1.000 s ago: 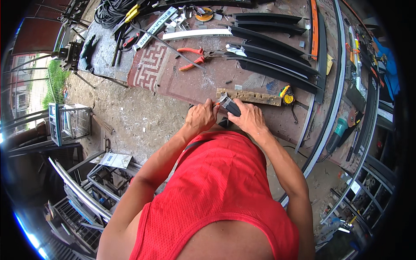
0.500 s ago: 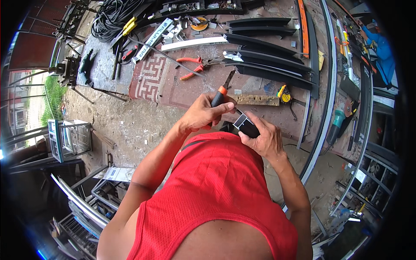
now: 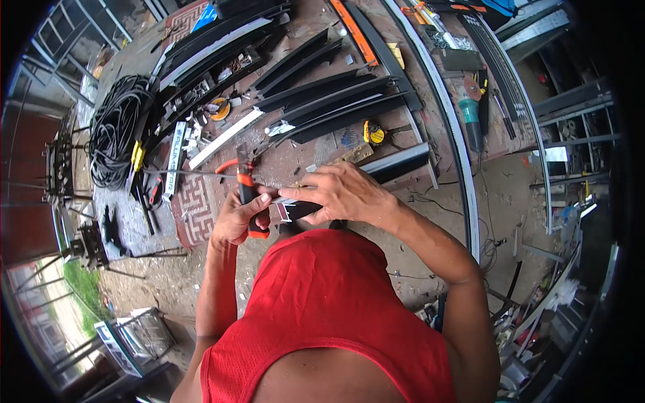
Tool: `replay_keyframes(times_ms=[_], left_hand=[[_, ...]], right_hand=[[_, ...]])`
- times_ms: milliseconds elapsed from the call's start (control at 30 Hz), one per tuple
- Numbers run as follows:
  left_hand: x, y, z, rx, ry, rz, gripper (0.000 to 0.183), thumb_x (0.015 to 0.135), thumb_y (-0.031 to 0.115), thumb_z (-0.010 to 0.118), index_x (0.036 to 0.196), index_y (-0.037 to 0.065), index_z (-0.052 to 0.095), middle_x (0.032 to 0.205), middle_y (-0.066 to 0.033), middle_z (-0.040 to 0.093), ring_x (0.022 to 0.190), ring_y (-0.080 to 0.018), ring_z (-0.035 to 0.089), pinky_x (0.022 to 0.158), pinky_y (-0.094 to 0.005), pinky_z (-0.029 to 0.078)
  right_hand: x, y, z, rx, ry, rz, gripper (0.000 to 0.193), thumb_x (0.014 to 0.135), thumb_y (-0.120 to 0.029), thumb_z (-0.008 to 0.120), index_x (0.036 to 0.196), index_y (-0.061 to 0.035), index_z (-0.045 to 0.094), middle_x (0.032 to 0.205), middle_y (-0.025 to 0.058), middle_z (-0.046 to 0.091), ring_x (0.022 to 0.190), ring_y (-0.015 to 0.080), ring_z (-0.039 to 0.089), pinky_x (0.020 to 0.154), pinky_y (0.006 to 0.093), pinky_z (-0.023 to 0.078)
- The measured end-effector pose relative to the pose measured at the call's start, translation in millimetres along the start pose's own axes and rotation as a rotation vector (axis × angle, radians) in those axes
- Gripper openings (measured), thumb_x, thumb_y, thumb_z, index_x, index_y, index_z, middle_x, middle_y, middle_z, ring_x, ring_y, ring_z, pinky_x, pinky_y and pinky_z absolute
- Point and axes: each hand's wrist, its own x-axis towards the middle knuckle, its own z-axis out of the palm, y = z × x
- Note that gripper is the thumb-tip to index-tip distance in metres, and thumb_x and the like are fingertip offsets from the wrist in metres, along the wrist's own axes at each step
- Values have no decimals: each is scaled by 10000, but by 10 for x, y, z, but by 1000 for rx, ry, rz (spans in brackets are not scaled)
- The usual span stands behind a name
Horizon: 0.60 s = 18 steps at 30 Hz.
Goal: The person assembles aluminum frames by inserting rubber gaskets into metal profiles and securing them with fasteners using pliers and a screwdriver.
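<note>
My left hand (image 3: 240,216) is closed round the black-and-orange handle of a knife (image 3: 246,191), its dark blade pointing up and away. My right hand (image 3: 346,193) grips a long black metal profile (image 3: 401,162) from above. The profile's cut end, with pale inner walls, sits just right of my left hand; its other end reaches over the table to the right. Left fingertips are close to that cut end; whether they touch it I cannot tell. Orange-handled pliers (image 3: 228,165) lie behind the knife, partly hidden by it.
Several black profiles (image 3: 336,94) lie across the worktable, with a yellow tape measure (image 3: 374,132) near them. A coil of black cable (image 3: 121,127) lies at the left. A teal angle grinder (image 3: 472,121) lies at the right, beyond a long rail (image 3: 447,127).
My view has turned, shifting the table. My right hand has moved over the top of the profile, which now points right. The knife has come more upright, still in my left hand.
</note>
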Motion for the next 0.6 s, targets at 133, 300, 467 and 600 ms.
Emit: replay_keyframes(times_ms=[133, 300, 467, 600], left_hand=[[39, -75, -86, -167, 31, 164, 178, 922, 149, 757, 983, -3, 687, 676, -39, 651, 550, -130, 612, 525, -273, 491], [114, -57, -105, -76, 28, 302, 206, 893, 76, 769, 1044, -23, 668, 785, -113, 717, 718, -211, 735, 662, -322, 599], [-36, -103, 50, 1, -26, 106, 285, 932, 27, 711, 1197, -57, 649, 925, -114, 741, 764, -178, 742, 679, -296, 617], [-36, -220, 142, 175, -42, 70, 208, 1005, 133, 655, 1163, 2, 688, 752, -24, 686, 636, -73, 633, 580, -240, 528]], right_hand=[[-21, -38, -359, -243, 516, 34, 624, 842, -615, 712, 1233, -131, 684, 1239, 110, 674, 1280, 309, 540, 1137, 516, 343], [-665, 895, -231, 672, 1336, 1159, 673, 1054, -560, 433, 1334, 49, 492, 1317, 221, 593, 1168, 316, 612, 1020, 423, 475], [-196, 953, -331, 1837, 1226, 658, 672, 1056, -588, 359, 1413, -27, 456, 1238, 236, 650, 1048, 337, 684, 936, 465, 553], [-44, 693, -389, 1276, 1452, 759, 388, 1035, -352, 601, 1263, -46, 533, 1136, 148, 693, 922, 273, 718, 779, 380, 590]])
